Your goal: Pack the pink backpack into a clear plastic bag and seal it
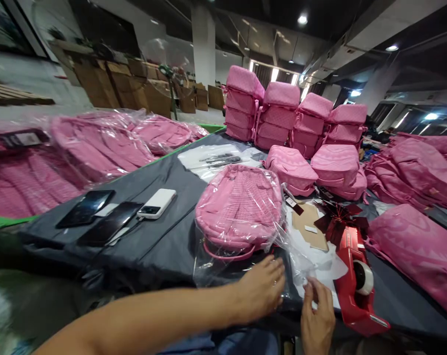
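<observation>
A pink backpack [241, 212] lies inside a clear plastic bag [212, 271] on the dark-covered table, its top handle toward me. The bag's loose end spreads over the near side and to the right. My left hand [260, 288] rests palm down on this loose plastic just below the backpack, its fingers lying fairly flat and close together. Further right, my right hand [318, 313] has thumb and forefinger closed in a pinch on the edge of the plastic. A red tape dispenser [356, 291] with a roll of clear tape stands just right of that hand.
Two dark phones [110, 224] and a white power bank [157, 203] lie at left. Bagged pink backpacks [97, 143] fill the left side. Stacked pink backpacks [278, 116] stand at the back, with more [419, 251] at right. Cardboard [310, 227] and red ribbon [341, 217] lie near the dispenser.
</observation>
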The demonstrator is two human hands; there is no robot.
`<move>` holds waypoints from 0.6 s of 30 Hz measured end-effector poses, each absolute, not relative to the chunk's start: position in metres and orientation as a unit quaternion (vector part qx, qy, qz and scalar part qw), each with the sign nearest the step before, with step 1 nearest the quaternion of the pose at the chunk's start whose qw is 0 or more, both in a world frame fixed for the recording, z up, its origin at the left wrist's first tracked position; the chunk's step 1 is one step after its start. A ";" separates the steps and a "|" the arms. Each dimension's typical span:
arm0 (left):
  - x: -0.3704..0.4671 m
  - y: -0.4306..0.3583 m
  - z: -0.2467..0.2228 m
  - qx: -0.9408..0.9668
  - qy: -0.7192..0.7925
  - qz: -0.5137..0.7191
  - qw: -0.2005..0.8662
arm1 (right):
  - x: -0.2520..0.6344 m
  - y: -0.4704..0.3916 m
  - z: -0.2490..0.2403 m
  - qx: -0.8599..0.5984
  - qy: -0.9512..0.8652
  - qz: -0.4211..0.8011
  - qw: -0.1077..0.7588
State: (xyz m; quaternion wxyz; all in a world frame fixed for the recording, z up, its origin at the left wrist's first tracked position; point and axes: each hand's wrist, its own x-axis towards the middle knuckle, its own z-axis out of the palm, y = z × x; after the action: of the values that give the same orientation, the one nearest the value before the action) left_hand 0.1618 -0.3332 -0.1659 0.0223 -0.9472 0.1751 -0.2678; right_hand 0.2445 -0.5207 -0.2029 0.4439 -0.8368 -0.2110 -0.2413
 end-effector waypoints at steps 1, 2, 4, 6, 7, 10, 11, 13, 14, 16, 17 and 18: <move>0.136 -0.331 -0.170 -0.932 0.175 -0.316 0.037 | 0.243 -0.523 -0.208 -0.843 -0.193 -0.224 0.450; 0.113 -0.324 -0.173 -0.919 0.144 -0.365 0.051 | 0.241 -0.525 -0.213 -0.844 -0.183 -0.211 0.457; 0.076 -0.300 -0.178 -0.907 -0.014 -0.415 0.066 | 0.234 -0.524 -0.222 -0.834 -0.189 -0.202 0.477; 0.048 -0.265 -0.187 -0.897 -0.188 -0.396 0.048 | 0.228 -0.521 -0.227 -0.816 -0.215 -0.212 0.492; 0.036 -0.247 -0.195 -0.892 -0.242 -0.382 0.025 | 0.226 -0.520 -0.228 -0.811 -0.232 -0.219 0.491; -0.005 -0.203 -0.231 -0.857 -0.322 -0.385 -0.116 | 0.230 -0.522 -0.227 -0.824 -0.227 -0.235 0.463; -0.018 -0.195 -0.243 -0.824 -0.386 -0.379 -0.169 | 0.232 -0.524 -0.227 -0.834 -0.196 -0.229 0.461; -0.041 -0.190 -0.262 -0.755 -0.502 -0.337 -0.254 | 0.234 -0.528 -0.225 -0.855 -0.120 -0.196 0.465; -0.049 -0.191 -0.266 -0.735 -0.535 -0.316 -0.274 | 0.233 -0.530 -0.225 -0.863 -0.091 -0.170 0.468; -0.055 -0.197 -0.264 -0.743 -0.533 -0.305 -0.268 | 0.226 -0.530 -0.223 -0.871 -0.074 -0.118 0.471; -0.054 -0.199 -0.258 -0.761 -0.508 -0.316 -0.251 | 0.222 -0.529 -0.221 -0.874 -0.076 -0.098 0.470; -0.052 -0.200 -0.252 -0.778 -0.481 -0.332 -0.233 | 0.217 -0.529 -0.219 -0.875 -0.075 -0.084 0.471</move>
State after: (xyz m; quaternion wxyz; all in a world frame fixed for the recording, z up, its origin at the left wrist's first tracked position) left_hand -0.0521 -0.2003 -0.2521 -0.2329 -0.7778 -0.4806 -0.3316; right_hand 0.2173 -0.5288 -0.2192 0.4710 -0.8749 -0.0752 -0.0841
